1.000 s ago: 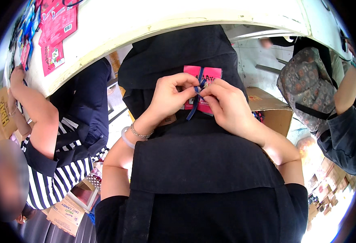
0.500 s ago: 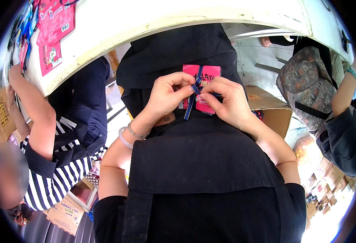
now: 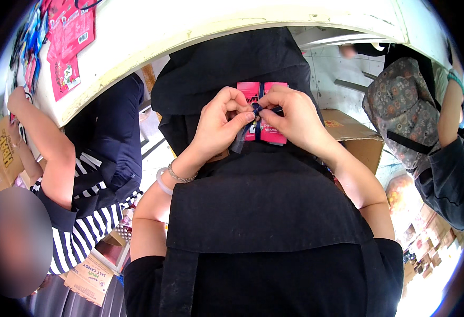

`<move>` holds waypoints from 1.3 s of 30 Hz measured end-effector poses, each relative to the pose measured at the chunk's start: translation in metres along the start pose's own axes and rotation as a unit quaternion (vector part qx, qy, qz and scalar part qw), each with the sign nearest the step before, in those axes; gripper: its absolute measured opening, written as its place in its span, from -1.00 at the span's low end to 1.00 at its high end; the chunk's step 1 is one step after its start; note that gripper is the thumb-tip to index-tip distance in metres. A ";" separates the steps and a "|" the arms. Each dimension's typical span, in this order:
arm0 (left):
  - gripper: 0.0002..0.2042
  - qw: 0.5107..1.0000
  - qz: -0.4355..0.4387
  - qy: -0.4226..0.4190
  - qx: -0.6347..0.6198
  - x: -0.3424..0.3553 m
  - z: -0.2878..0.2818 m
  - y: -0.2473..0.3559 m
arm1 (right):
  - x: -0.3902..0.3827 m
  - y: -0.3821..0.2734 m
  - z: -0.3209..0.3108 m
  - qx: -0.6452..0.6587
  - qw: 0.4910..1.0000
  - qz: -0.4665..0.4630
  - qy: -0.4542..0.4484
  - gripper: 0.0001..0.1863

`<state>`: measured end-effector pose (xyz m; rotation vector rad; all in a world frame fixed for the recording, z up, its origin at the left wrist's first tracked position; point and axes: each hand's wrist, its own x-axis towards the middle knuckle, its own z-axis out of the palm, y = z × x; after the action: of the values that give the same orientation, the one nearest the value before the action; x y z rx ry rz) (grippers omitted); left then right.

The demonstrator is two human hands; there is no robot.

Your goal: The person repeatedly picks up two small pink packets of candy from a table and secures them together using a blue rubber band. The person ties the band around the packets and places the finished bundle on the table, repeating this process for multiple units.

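Left hand (image 3: 216, 121) and right hand (image 3: 298, 117) pinch a blue ribbon (image 3: 257, 108) around a pink packet (image 3: 271, 133). Pink pouches (image 3: 73, 30) lie far left on a white table (image 3: 189, 18).

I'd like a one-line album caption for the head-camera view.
Left hand and right hand pinch a dark blue ribbon across a pink package, above black cloth.

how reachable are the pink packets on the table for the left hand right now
Probably not: the left hand is busy at the ribbon, and the pink packets lie well left on the table.
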<state>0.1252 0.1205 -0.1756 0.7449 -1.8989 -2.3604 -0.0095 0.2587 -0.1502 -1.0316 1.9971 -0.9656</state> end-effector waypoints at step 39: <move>-0.96 0.961 0.100 0.090 0.242 -0.001 -0.005 0.001 | -0.033 0.029 0.008 -0.265 0.887 -0.315 0.210 -0.81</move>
<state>0.1277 0.1157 -0.1750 0.7126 -2.3611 -1.6637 0.0017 0.2968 -0.1713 -2.0095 2.4046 -1.0477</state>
